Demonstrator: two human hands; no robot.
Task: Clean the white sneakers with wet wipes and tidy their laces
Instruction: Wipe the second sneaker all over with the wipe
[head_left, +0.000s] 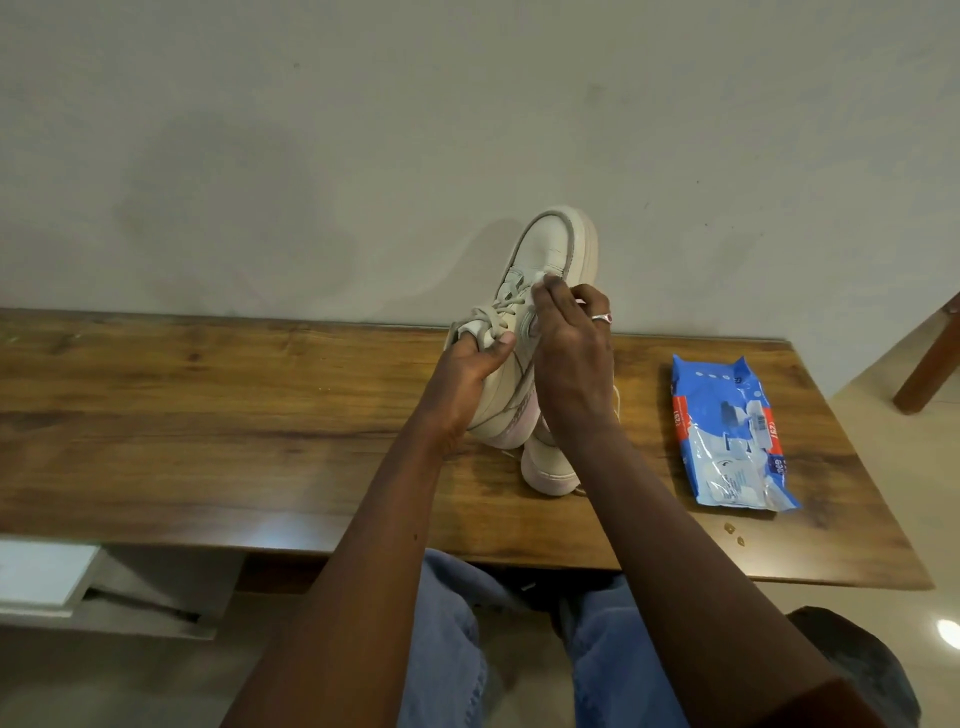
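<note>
scuffed white sneaker (545, 270) tilted toe-up, grey laces (498, 317), both hands gripping

Your wooden table (208, 415) runs along the wall. Directly on it you have a white sneaker (550, 470) lying near the middle and partly hidden, a blue wipes pack (727, 431) well to its right, and two small brown bits (735, 535) just beside the pack's near end

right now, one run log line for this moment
left hand: holds raised sneaker | right hand: pinches wipe against its laces | second sneaker: on table | wipes pack: untouched
</note>
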